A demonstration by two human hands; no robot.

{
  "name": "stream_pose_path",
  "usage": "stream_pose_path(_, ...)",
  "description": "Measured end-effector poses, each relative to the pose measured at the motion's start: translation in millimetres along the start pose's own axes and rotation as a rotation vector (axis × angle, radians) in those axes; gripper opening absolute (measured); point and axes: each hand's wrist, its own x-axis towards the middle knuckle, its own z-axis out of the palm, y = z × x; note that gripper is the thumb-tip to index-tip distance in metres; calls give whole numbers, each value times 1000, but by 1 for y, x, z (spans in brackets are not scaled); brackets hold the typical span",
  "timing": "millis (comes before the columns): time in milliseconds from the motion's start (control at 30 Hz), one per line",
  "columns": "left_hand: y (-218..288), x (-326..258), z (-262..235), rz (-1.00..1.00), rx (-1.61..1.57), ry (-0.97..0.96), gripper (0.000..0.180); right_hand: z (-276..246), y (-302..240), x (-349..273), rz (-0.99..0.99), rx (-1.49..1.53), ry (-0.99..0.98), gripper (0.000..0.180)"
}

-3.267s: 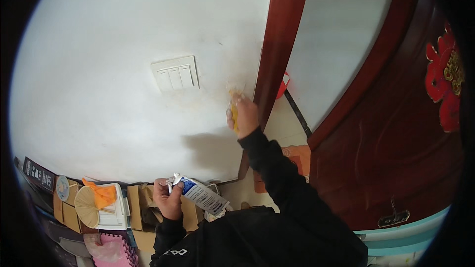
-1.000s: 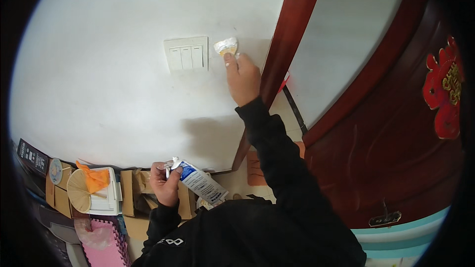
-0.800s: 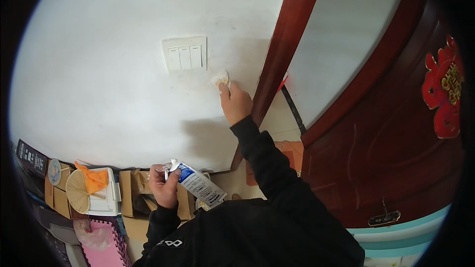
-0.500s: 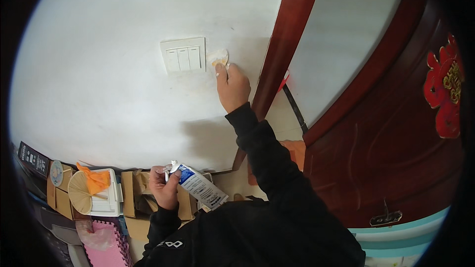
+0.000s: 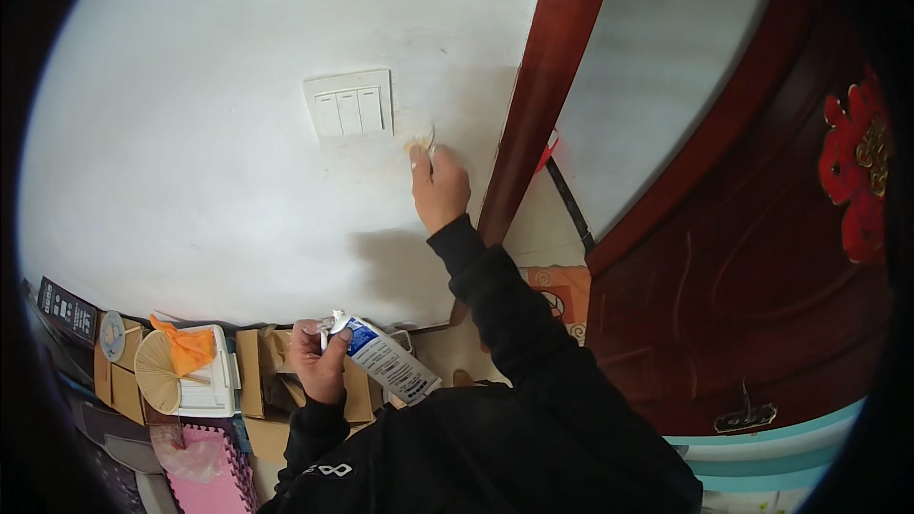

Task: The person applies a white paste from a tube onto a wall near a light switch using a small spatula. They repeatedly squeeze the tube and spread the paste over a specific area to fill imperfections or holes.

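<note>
My right hand (image 5: 440,186) is raised against the white wall (image 5: 219,162), pressing a small crumpled white wipe (image 5: 421,143) to it just below and right of a white triple light switch (image 5: 348,105). The wall around the wipe looks faintly smudged. My left hand (image 5: 317,359) is low, near my chest, gripping a white and blue tube (image 5: 384,359) whose crimped end points up and left. Both arms wear black sleeves.
A dark red door frame (image 5: 547,86) runs down right of my right hand, with an open dark red door (image 5: 762,257) and a red ornament (image 5: 857,171) beyond. On the floor by the wall stand cardboard boxes (image 5: 252,371), a round fan (image 5: 157,371), an orange cloth and a pink mat (image 5: 214,462).
My right hand has rubbed the wipe over the wall beside the switch, moving from higher up by the switch's right edge down to just below it. The left hand keeps the tube still.
</note>
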Motion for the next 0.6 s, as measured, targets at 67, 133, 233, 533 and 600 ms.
stream_pose_path(67,-1,0,-1,-15,3,-6,21,6,20,-22,17,-95,-59,35)
stream_pose_path(133,-2,0,0,8,5,15,20,3,28,-49,97,-72,-148,35)
stream_pose_path(233,-3,-3,-2,-15,-21,24,20,-9,28,-62,159,56,-190,34)
stream_pose_path(533,-4,-1,-2,19,-25,-3,20,9,36,-50,128,-26,-189,34)
stream_pose_path(600,-4,-2,-4,-5,-27,5,21,0,32,-57,113,-5,-206,33)
